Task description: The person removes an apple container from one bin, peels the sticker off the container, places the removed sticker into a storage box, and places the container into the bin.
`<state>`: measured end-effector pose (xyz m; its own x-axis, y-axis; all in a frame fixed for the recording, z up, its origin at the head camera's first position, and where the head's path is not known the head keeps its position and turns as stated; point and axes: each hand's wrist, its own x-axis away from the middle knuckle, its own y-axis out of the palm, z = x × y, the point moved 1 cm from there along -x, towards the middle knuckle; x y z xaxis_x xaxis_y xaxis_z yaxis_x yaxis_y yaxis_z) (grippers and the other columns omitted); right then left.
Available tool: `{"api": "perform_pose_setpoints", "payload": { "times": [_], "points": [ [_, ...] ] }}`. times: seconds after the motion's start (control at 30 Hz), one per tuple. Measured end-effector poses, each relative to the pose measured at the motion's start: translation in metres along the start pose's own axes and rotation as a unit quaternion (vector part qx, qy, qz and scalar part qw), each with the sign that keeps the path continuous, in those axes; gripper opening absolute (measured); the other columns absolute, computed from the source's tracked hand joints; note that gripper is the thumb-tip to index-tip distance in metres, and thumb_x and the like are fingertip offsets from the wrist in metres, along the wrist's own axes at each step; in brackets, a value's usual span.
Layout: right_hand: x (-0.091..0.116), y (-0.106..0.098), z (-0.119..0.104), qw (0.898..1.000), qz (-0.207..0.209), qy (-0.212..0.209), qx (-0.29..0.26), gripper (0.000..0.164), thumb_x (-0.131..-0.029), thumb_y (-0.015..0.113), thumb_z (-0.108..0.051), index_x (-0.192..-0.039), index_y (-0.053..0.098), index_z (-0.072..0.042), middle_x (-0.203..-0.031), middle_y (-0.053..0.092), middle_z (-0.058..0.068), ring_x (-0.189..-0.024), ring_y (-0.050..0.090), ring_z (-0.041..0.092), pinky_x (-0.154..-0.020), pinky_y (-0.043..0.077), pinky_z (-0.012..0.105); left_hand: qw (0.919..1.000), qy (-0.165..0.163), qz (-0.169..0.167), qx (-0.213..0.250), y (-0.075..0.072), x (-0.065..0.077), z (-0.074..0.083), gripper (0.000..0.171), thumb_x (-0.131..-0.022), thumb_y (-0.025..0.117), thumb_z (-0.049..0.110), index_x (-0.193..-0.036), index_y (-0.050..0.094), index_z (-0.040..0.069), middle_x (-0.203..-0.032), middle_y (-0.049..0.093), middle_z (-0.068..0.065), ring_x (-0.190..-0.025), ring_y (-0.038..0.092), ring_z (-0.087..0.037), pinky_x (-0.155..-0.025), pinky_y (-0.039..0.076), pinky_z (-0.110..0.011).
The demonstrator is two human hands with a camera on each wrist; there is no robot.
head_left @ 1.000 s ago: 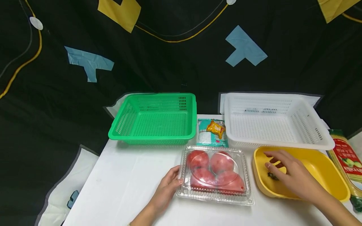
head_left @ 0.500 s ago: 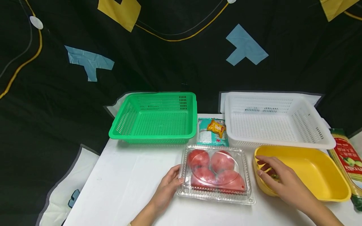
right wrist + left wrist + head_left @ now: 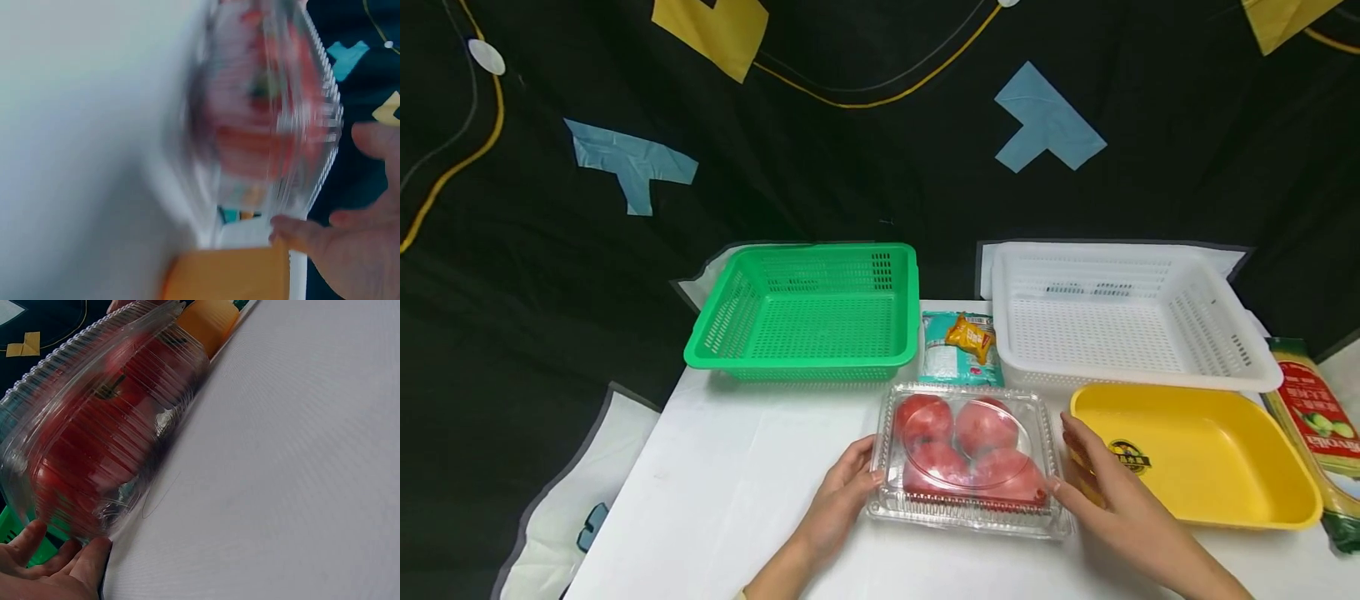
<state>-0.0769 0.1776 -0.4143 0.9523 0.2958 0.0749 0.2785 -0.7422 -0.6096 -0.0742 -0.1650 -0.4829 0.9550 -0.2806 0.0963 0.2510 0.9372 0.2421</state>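
A clear plastic clamshell box [image 3: 966, 521] of red tomatoes [image 3: 988, 427] stands on the white table in front of the person. At its left side the left hand [image 3: 842, 500] rests its thumb and fingertips against the box wall; the left wrist view shows these fingers [image 3: 94, 562] at one end of the box. The right hand [image 3: 1123, 508] is at the box's right side, fingers spread, thumb tip by the rim. Whether the right fingers touch the box cannot be told; the right wrist view is blurred. Green stems show on the tomatoes [image 3: 119, 384] in the left wrist view.
Behind the box are a green basket [image 3: 820, 362], a white basket [image 3: 1135, 379] and a teal packet [image 3: 943, 362] under a small orange packet [image 3: 970, 337]. A yellow tub [image 3: 1225, 467] stands to the right, beside a red-and-yellow bag [image 3: 1318, 417].
The right hand has moved left, from over the yellow tub to the right side of the tomato box. The left hand stays at the box's left side. The box has not visibly moved.
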Motion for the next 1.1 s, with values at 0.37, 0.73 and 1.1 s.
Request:
{"api": "perform_pose_setpoints", "payload": {
  "times": [0.37,0.73,1.1],
  "points": [
    [-0.001,0.035,0.004,0.992,0.035,0.008,-0.12,0.081,-0.095,0.061,-0.03,-0.154,0.007,-0.02,-0.156,0.014,0.019,-0.139,0.021,0.041,-0.109,0.027,0.032,1.0,0.002,0.0,0.008,0.0,0.0,-0.004,0.057,-0.091,0.054,0.011,-0.143,0.032,0.0,-0.143,0.038,-0.019,-0.133,0.038,-0.026,-0.105,0.036,-0.032],
    [-0.004,0.047,0.013,0.982,0.033,0.061,-0.177,0.088,-0.097,0.055,-0.035,-0.154,-0.011,-0.022,-0.159,-0.009,0.015,-0.142,0.005,0.038,-0.108,0.008,0.063,1.0,0.0,0.001,0.001,0.001,-0.001,-0.003,0.059,-0.091,0.054,0.012,-0.143,0.031,-0.001,-0.144,0.038,-0.019,-0.134,0.036,-0.027,-0.106,0.035,-0.031],
    [-0.005,0.055,0.01,0.966,0.04,0.123,-0.223,0.064,-0.098,0.053,-0.037,-0.147,0.026,-0.007,-0.14,0.042,0.014,-0.122,0.04,0.021,-0.102,0.034,0.035,1.0,-0.002,-0.002,-0.007,-0.003,-0.002,0.001,0.058,-0.091,0.054,0.013,-0.143,0.032,0.001,-0.146,0.036,-0.018,-0.136,0.034,-0.028,-0.107,0.033,-0.03]
  ]
}}
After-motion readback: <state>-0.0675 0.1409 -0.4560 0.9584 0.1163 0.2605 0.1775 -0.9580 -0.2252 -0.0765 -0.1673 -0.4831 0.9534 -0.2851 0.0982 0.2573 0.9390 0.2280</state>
